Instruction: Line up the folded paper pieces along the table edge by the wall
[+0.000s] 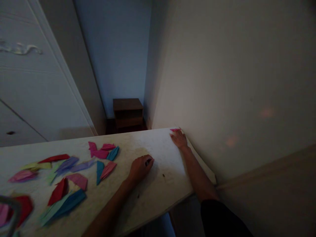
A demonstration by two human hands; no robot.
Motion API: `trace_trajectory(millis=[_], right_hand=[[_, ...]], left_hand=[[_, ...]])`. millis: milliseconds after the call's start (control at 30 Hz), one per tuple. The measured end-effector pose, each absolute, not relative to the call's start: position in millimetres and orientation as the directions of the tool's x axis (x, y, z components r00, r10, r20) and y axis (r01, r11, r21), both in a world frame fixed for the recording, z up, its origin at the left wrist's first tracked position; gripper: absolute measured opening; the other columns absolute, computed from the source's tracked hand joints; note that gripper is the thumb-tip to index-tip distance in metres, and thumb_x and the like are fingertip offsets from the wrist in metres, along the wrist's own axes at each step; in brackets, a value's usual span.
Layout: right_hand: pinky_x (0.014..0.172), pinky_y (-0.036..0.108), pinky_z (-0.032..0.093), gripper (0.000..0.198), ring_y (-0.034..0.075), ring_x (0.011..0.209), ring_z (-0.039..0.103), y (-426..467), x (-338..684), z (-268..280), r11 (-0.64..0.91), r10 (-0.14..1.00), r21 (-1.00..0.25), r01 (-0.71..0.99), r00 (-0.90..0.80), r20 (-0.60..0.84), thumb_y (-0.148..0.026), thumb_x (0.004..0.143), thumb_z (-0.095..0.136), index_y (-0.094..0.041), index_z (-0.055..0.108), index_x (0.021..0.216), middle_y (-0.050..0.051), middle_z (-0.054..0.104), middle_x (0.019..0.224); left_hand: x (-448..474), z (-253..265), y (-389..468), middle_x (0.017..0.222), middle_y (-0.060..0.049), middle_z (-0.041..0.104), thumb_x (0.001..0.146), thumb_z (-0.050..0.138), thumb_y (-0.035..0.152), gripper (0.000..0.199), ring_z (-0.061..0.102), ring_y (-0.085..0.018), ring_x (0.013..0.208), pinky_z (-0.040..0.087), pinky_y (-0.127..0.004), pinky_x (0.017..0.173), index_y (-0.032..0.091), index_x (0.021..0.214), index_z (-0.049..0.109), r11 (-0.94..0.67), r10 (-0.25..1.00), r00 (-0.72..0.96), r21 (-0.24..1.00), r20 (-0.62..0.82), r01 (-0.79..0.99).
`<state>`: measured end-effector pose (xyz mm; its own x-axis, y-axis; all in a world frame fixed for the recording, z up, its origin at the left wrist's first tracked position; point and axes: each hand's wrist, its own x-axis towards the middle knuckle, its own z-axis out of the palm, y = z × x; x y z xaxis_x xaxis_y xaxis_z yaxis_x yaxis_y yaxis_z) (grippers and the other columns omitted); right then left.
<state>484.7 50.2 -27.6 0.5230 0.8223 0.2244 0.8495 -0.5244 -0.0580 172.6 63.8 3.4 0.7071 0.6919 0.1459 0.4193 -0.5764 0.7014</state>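
At the far right corner of the white tabletop (158, 144), my right hand (179, 140) has its fingers closed at a bright pink folded piece (175, 130), mostly hidden by them. My left hand (140, 168) rests near the middle of the table with its fingers curled inward; whatever they hold, if anything, is hidden. Left of it lie folded, crinkled pieces that look like paper or thin cloth: a pink one (108, 170), a teal one (99, 171), magenta ones (100, 153) and another teal one (113, 153).
More folded pieces spread leftward, among them a red one (58, 191), a blue one (71, 201) and a purple one (67, 164). Small dark specks (163, 175) dot the table. A wall (222, 82) borders the right side. A brown nightstand (127, 104) and white cabinet (44, 98) stand beyond.
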Motion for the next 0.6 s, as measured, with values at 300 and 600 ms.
trace_trajectory(millis=[300, 600], right_hand=[[0.113, 0.040, 0.024, 0.059, 0.025, 0.141, 0.029, 52.3, 493.2, -38.4, -0.522, 0.795, -0.141, 0.841, 0.540, 0.276, -0.045, 0.096, 0.036, -0.010, 0.040, 0.144, 0.017, 0.038, 0.151], [0.112, 0.041, 0.028, 0.058, 0.025, 0.139, 0.035, 51.2, 491.7, -38.7, -0.492, 0.816, -0.142, 0.859, 0.512, 0.270, -0.041, 0.096, 0.036, -0.007, 0.040, 0.143, 0.018, 0.043, 0.148]], left_hand=[[171.4, 8.6, 63.9, 0.084, -0.007, 0.074, 0.088, 0.049, 0.033, 0.026, 0.066, -0.021, 0.074, 0.043, -0.030, 0.070, 0.021, 0.086, 0.072, -0.568, 0.691, 0.710, 0.710, 0.136, 0.416], [171.1, 2.5, 65.2, 0.085, -0.007, 0.074, 0.088, 0.049, 0.032, 0.025, 0.066, -0.021, 0.076, 0.044, -0.030, 0.072, 0.021, 0.088, 0.072, -0.575, 0.692, 0.705, 0.712, 0.158, 0.404]])
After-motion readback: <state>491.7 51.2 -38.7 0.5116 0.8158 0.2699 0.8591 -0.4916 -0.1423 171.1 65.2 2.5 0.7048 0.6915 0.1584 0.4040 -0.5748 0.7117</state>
